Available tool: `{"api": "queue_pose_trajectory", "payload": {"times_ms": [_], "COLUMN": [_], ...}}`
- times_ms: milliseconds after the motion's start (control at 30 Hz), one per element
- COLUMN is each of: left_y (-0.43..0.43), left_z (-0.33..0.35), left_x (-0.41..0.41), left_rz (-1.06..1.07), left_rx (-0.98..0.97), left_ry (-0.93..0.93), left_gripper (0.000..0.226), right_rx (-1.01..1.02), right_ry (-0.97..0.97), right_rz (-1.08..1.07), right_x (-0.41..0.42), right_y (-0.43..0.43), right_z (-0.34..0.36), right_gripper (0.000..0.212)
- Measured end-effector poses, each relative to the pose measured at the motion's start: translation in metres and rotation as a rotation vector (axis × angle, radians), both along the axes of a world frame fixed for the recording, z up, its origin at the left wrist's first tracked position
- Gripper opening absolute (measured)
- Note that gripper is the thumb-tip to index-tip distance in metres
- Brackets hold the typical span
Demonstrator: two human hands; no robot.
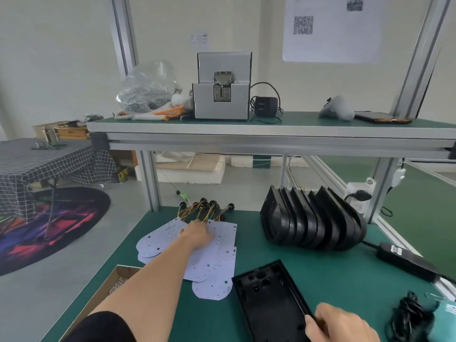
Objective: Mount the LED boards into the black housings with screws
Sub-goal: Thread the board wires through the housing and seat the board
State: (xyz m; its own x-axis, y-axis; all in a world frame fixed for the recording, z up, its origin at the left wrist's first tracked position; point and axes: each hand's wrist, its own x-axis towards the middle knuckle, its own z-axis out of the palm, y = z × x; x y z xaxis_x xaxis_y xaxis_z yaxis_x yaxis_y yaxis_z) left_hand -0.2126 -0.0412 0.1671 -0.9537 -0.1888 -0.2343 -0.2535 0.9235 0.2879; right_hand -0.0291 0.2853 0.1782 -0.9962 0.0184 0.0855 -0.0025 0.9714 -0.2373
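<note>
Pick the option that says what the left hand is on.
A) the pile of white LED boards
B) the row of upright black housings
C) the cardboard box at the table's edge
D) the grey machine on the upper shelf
A: the left hand rests on the white LED boards spread on the green mat, while the right hand holds the edge of the flat black housing.

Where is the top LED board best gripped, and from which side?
Pinch the top LED board at its far edge by the wires, coming from above, near the left hand. It lies flat on the pile, so only a thin edge offers a grip.
</note>
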Motion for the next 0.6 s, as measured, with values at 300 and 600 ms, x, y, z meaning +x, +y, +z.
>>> {"api": "queue_pose_trajectory", "payload": {"times_ms": [300, 600], "left_y": [0.005, 0.023], "left_z": [0.017, 0.069], "left_x": [0.025, 0.073], "left_rz": [0.121, 0.159], "left_rx": [0.427, 0.571], "left_ry": [0.389, 0.719], "left_gripper": [0.018, 0.010], "right_rx": [-0.107, -0.251], "right_ry": [-0.030, 0.016], "right_rz": [0.038, 0.102], "right_x": [0.021, 0.044], "right_y": [-0.003, 0.008], "right_z": [-0.018, -0.037], "right_gripper": [0.040, 0.041]}}
